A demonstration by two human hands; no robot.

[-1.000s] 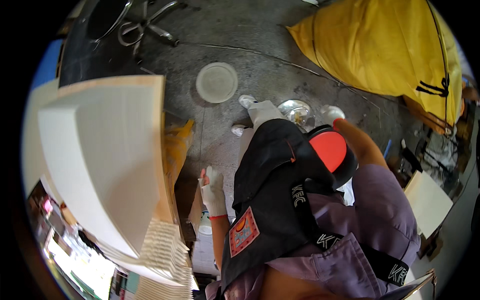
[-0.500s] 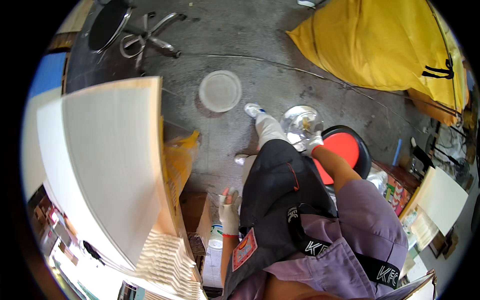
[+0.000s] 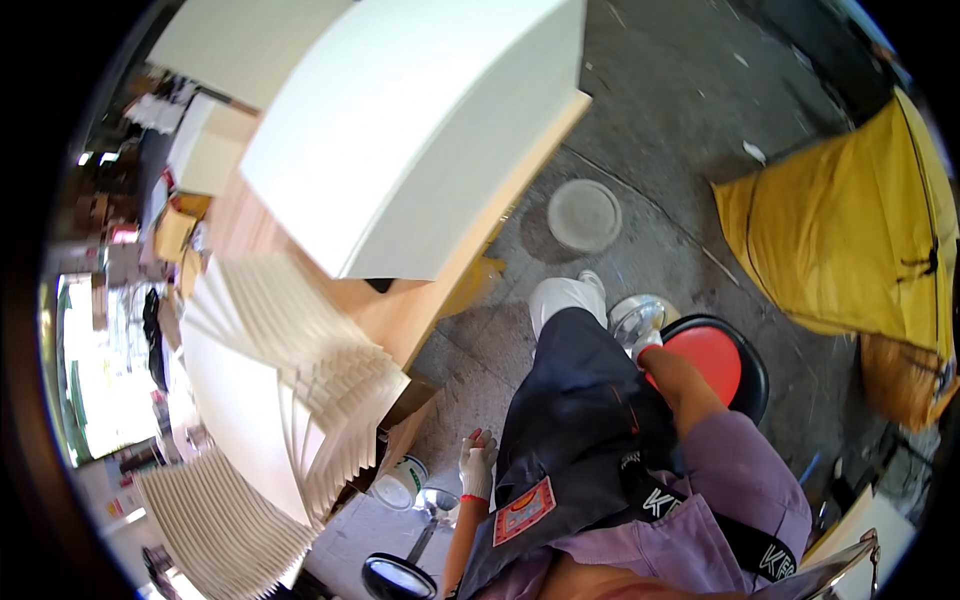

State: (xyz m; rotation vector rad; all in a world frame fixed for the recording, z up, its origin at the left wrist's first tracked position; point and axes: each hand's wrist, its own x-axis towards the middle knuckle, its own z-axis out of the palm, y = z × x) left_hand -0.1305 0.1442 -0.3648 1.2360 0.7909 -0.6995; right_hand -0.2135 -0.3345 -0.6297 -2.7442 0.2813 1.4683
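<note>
My right hand, in a white glove with a red cuff, is closed at the near-left side of a stool, between its red seat with black rim and its round chrome base. The stool appears tilted, base pointing away from me. Its grip is partly hidden by the glove and my arm. My left hand hangs at my left side in a white glove with bare fingertips. Its fingers are loosely apart and hold nothing. Near it stand a white bucket and another stool with a dark seat.
A wooden table on my left bears a stack of large white boards and fanned piles of cream boards. A grey round disc lies on the floor ahead. A large yellow bag stands to the right.
My view has swung left, bringing more of the table and board piles in. The red-seated stool has stayed with my right hand while my legs shifted. My left hand remains at my side.
</note>
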